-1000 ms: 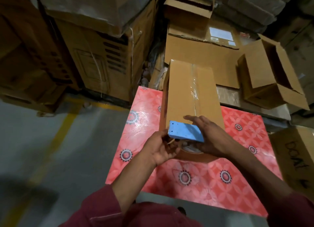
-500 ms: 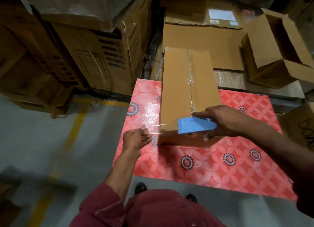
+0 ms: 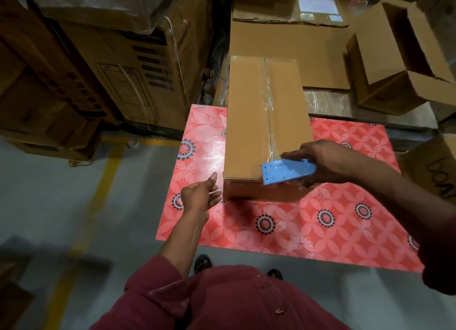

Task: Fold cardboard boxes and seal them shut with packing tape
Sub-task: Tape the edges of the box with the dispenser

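Stacked cartons (image 3: 128, 65): I see big printed cardboard cartons piled at the far left, beyond the table, some under plastic wrap
Floor (image 3: 61, 206): grey, with a yellow line (image 3: 98, 181) running along the table's left side
Table (image 3: 308, 231): its top is covered in red floral sheeting with dark round motifs; it stands right in front of me
Flat cardboard (image 3: 291, 48): a sheet lies behind the table, past the far end of the box I work on
Open box (image 3: 399, 65): an unsealed carton sits at the far right with its flaps up, well apart from the table's box
Marked carton (image 3: 436, 174): at the right edge, with dark handwriting on its face
Cardboard box (image 3: 249, 122): the closed box lies on the table's far left part, long side pointing away from me, flaps shut
Packing tape (image 3: 269, 100): a clear strip runs along the top seam, wrinkled and shiny
Right hand (image 3: 328, 162): I grip the tape dispenser, index finger stretched along its top
Tape dispenser (image 3: 287, 170): blue, at the box's near right corner, on the top edge
Left hand (image 3: 199, 196): just beside the box's near left corner; its fingers are loosely curled, and I cannot tell whether they pinch anything
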A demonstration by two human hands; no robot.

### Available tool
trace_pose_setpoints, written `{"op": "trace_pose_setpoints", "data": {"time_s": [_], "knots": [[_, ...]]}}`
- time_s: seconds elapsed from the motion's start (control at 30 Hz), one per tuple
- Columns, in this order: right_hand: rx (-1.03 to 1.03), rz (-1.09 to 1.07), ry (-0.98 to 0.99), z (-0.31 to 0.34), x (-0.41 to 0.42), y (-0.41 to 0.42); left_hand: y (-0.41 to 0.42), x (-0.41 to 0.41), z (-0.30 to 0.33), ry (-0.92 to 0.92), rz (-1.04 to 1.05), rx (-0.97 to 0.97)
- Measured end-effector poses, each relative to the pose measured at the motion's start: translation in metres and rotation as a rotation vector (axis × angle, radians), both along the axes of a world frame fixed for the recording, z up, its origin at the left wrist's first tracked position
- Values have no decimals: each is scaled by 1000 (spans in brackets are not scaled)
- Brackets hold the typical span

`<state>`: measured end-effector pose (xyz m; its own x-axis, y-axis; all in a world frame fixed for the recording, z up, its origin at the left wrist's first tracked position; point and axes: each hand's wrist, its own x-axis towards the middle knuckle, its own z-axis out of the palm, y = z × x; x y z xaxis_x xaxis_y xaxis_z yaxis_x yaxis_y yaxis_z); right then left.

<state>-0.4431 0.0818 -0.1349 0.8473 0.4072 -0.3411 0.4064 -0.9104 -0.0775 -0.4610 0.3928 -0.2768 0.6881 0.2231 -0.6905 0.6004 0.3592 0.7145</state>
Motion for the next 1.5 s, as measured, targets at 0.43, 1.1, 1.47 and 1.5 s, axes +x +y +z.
{"op": "trace_pose_setpoints", "data": {"time_s": [0.43,1.1,1.47,1.5], "knots": [[-23,-27,-10,1,-3,7,-6,-9,-4,-149,123,135],[-200,-25,56,2,3,28,-19,5,-9,239,-123,-118],[-438,92,27,12,8,52,-21,-7,5,-761,-266,872],[-468,115,8,13,6,56,-26,-2,15,-936,-392,931]]}}
